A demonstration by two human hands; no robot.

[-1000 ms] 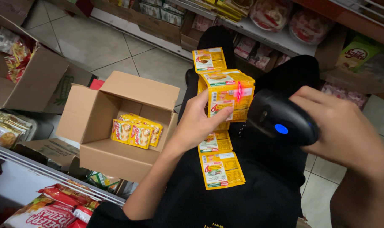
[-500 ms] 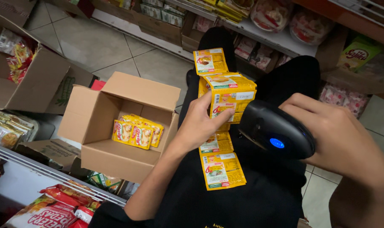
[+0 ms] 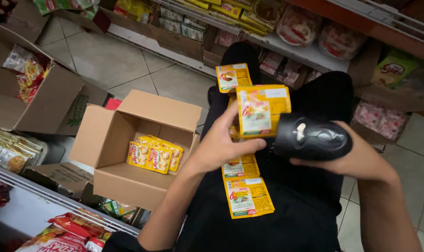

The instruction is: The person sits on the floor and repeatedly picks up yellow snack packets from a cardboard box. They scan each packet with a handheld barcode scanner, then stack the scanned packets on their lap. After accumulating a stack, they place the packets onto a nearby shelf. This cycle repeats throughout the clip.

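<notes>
Nearest, at the bottom of the view, the strip of yellow sachets (image 3: 247, 196) hangs down over the person's dark lap, its lowest packet loose and slightly curled. Just above it the left hand (image 3: 223, 144) is closed on the strip, thumb across the front of one packet and fingers behind, so that the upper packets fold over and stand up towards the shelves. To the right, the right hand (image 3: 356, 161) is wrapped around a black handheld scanner (image 3: 312, 137), whose head sits just beside the folded packet, nearly touching it.

The strip looks light, thin and floppy: joined foil or plastic packets that bend at each seam and probably slide on one another. A pinch on a flat packet face, near a seam, seems the surest hold; gripping only one end would likely let the rest swing.

Left of the hands, an open cardboard box (image 3: 104, 140) on the floor holds more yellow sachets (image 3: 155, 155) of the same kind. Farther left stands a second carton (image 3: 44, 105) with red-and-yellow bags. Farthest off, a store shelf (image 3: 310, 53) carries packaged goods.
</notes>
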